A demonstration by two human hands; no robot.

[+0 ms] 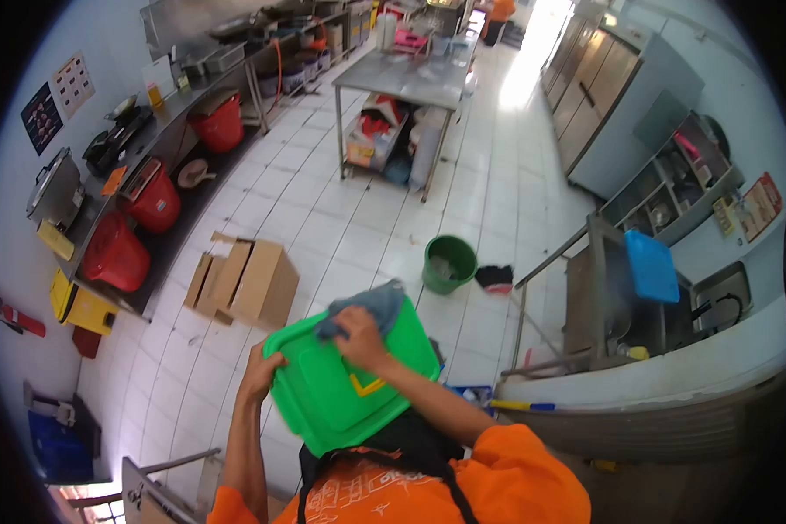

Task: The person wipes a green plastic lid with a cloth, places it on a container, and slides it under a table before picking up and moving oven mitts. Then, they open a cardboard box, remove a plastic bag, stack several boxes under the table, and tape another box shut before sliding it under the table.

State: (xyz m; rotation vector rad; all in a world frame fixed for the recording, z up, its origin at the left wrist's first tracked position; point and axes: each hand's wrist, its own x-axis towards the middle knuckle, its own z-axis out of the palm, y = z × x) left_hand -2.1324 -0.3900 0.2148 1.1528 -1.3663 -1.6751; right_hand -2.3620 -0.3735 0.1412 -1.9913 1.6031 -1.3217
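Note:
A bright green plastic lid (pixel 323 384) with a yellow mark on it is held up in front of my body, tilted towards me. My left hand (pixel 259 371) grips its left edge, the thumb over the top face. A grey-blue cloth (pixel 377 306) lies bunched across the lid's far edge. My right hand (pixel 361 339) is closed on that cloth and presses it against the lid's upper surface. Part of the cloth hangs past the far edge.
Cardboard boxes (pixel 258 284) stand on the tiled floor ahead to the left. A green bucket (pixel 450 264) is ahead to the right, beside a mop head (pixel 495 279). Farther off is a steel table (pixel 402 77). Red bins (pixel 116 253) line the left counter; a sink (pixel 722 293) is at right.

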